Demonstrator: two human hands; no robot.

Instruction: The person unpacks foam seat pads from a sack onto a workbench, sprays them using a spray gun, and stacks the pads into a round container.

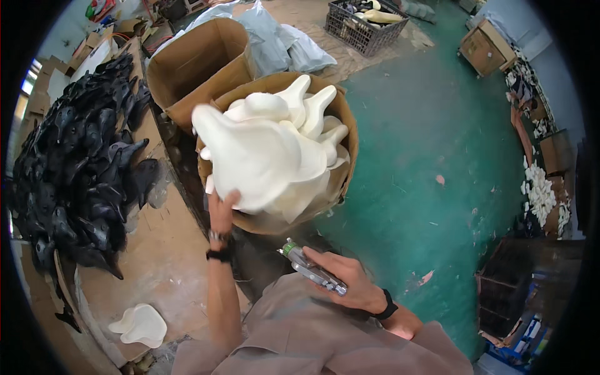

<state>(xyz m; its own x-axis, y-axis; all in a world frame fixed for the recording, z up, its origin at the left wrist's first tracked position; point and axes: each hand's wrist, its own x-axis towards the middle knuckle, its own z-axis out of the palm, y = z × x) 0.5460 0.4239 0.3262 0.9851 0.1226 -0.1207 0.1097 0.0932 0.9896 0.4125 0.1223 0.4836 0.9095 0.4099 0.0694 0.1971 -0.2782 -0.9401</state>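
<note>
My left hand (222, 209) is closed on the near edge of a white bike saddle foam pad (250, 156), holding it over a cardboard box (353, 140). More white saddle pads (319, 103) are heaped in that box. In my right hand (344, 278), close to my body, is a silver metal spray gun (312, 272) with a green collar. Its tip points up and left, toward the box. A single white saddle pad (142, 326) lies on the worktable (178, 262) at the lower left.
Black saddle shells (75, 169) are piled on the worktable's left side. Behind the box stands an open brown carton (200, 56) beside white plastic bags (269, 37). A dark crate (362, 28) sits farther back on the green floor (412, 156). White pieces (539, 197) lie along the right wall.
</note>
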